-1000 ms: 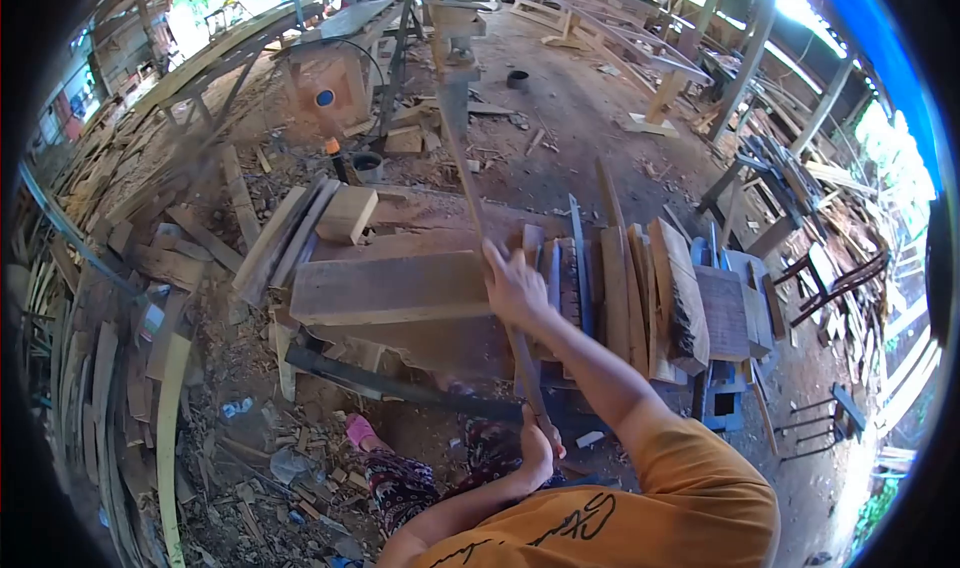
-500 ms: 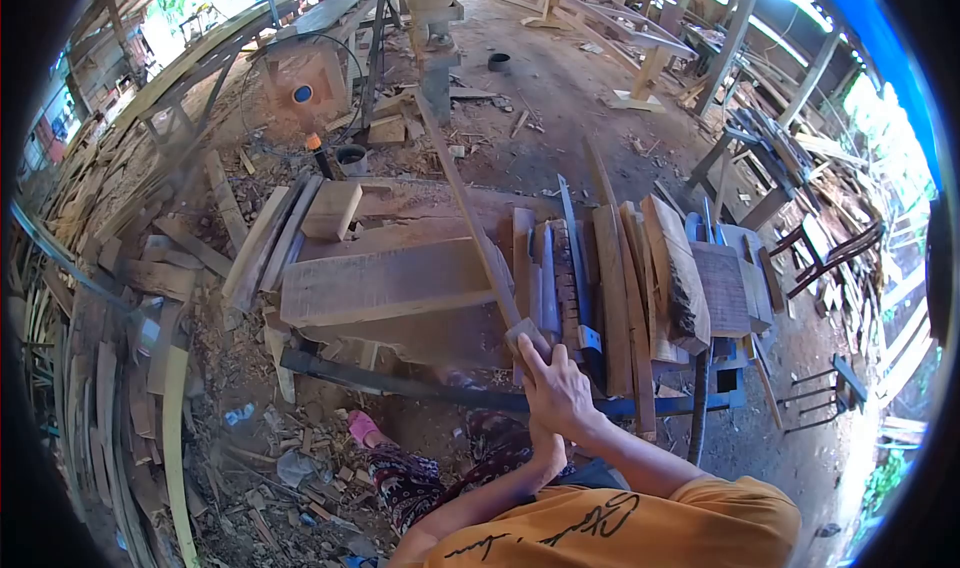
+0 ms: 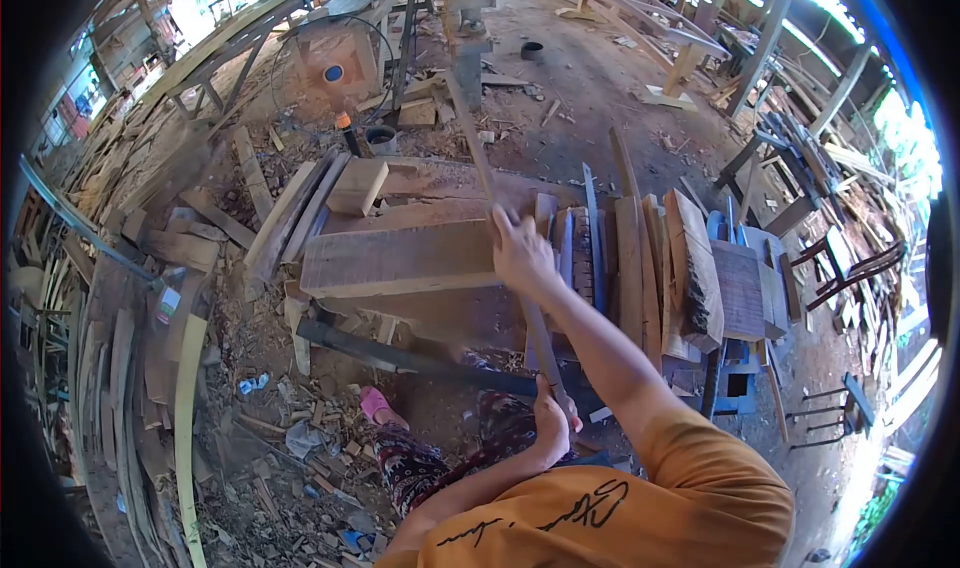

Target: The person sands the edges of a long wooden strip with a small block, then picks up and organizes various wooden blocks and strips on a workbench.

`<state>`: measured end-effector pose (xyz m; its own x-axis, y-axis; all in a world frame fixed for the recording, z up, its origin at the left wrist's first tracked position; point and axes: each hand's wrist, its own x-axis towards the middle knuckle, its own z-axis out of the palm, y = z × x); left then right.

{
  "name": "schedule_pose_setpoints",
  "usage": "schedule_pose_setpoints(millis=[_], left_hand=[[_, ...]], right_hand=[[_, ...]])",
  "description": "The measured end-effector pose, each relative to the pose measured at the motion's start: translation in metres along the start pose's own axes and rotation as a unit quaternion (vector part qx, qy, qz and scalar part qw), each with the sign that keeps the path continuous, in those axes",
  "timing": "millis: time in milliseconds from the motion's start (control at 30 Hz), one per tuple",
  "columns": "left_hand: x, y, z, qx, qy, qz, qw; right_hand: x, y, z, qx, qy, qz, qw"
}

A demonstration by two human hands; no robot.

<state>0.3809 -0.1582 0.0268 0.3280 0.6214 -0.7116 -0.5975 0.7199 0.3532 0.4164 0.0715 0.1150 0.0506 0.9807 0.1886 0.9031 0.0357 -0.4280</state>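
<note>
A long, narrow wooden strip [image 3: 470, 143] slants away from my body over the work area. My right hand [image 3: 524, 255] is closed over its middle, arm stretched forward. Whether a small block sits under those fingers is hidden. Close to my waist, my left hand [image 3: 549, 426] grips the strip's near end. Left of the strip lies a thick wooden plank [image 3: 400, 258]. Beside my right forearm, several boards [image 3: 630, 258] stand side by side, and a rough-edged wooden block [image 3: 692, 268] leans among them.
A dark metal bar [image 3: 410, 361] crosses in front of my legs. An orange-capped black tube [image 3: 347, 133] stands beyond the plank. Stacked timber [image 3: 110, 398] fills the left side, and wood scraps [image 3: 310, 468] litter the ground. A dark metal frame [image 3: 845, 263] is at right.
My right hand has slid forward along the strip, away from my left hand. A small brown block seen at its fingers earlier is out of sight. The view has shifted slightly.
</note>
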Motion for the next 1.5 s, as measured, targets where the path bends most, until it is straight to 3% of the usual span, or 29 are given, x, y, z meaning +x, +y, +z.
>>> schedule_pose_setpoints(millis=[167, 267, 300, 400, 500, 633, 733, 867, 933, 967, 1000, 1033, 1067, 1100, 1200, 1300, 1400, 1500], left_hand=[[0.005, -0.010, 0.000, 0.062, 0.001, 0.060, 0.996], [0.003, -0.010, -0.001, 0.071, -0.014, 0.078, 0.994], [0.014, -0.013, -0.012, 0.022, -0.038, 0.019, 0.999], [0.015, -0.015, -0.020, -0.042, -0.047, 0.019, 0.998], [-0.006, 0.001, 0.007, 0.003, -0.002, 0.051, 0.999], [-0.008, 0.004, 0.009, 0.018, 0.012, 0.053, 0.998], [-0.006, 0.003, 0.007, 0.007, -0.001, 0.031, 1.000], [-0.005, 0.005, 0.010, -0.026, 0.005, -0.017, 0.999], [0.005, -0.005, 0.000, -0.001, -0.007, 0.020, 1.000], [-0.005, -0.006, 0.007, 0.145, 0.002, 0.133, 0.980], [-0.001, -0.004, 0.006, 0.143, 0.001, 0.131, 0.981], [0.003, -0.004, 0.002, 0.070, -0.004, 0.061, 0.996], [0.008, -0.005, -0.004, -0.003, -0.006, -0.011, 1.000], [0.024, -0.027, -0.029, -0.075, -0.093, 0.015, 0.993], [0.001, -0.001, -0.009, -0.007, -0.028, 0.016, 0.999], [-0.012, 0.006, 0.005, 0.011, -0.015, 0.042, 0.999], [-0.006, 0.004, 0.003, 0.027, -0.025, 0.085, 0.996], [-0.005, 0.004, 0.003, 0.018, -0.024, 0.055, 0.998]], right_hand=[[-0.154, 0.001, -0.038, -0.014, -0.061, 0.014, 0.998], [-0.153, 0.002, -0.036, -0.028, -0.077, 0.022, 0.996], [-0.132, 0.001, -0.033, -0.030, -0.051, 0.007, 0.998], [-0.027, 0.008, -0.007, -0.015, 0.003, -0.010, 1.000], [0.082, 0.007, 0.021, -0.015, 0.003, -0.002, 1.000], [0.124, -0.007, 0.028, 0.010, -0.009, 0.052, 0.999], [0.068, 0.004, 0.025, 0.012, 0.017, 0.016, 1.000], [-0.081, 0.002, -0.024, 0.009, -0.025, 0.000, 1.000], [-0.141, 0.002, -0.038, 0.001, -0.035, -0.007, 0.999], [-0.147, 0.002, -0.042, -0.003, -0.034, -0.007, 0.999], [-0.152, 0.002, -0.045, 0.006, -0.049, -0.001, 0.999], [-0.154, 0.002, -0.045, 0.017, -0.067, 0.007, 0.998], [-0.137, 0.003, -0.042, 0.019, -0.059, 0.007, 0.998], [-0.107, 0.006, -0.037, 0.022, -0.051, 0.005, 0.998], [-0.002, 0.012, -0.007, 0.005, 0.003, -0.014, 1.000], [0.092, 0.005, 0.015, -0.015, -0.027, 0.028, 0.999], [0.132, -0.001, 0.025, 0.004, -0.037, 0.062, 0.997], [0.106, 0.002, 0.024, -0.002, -0.024, 0.041, 0.999]])
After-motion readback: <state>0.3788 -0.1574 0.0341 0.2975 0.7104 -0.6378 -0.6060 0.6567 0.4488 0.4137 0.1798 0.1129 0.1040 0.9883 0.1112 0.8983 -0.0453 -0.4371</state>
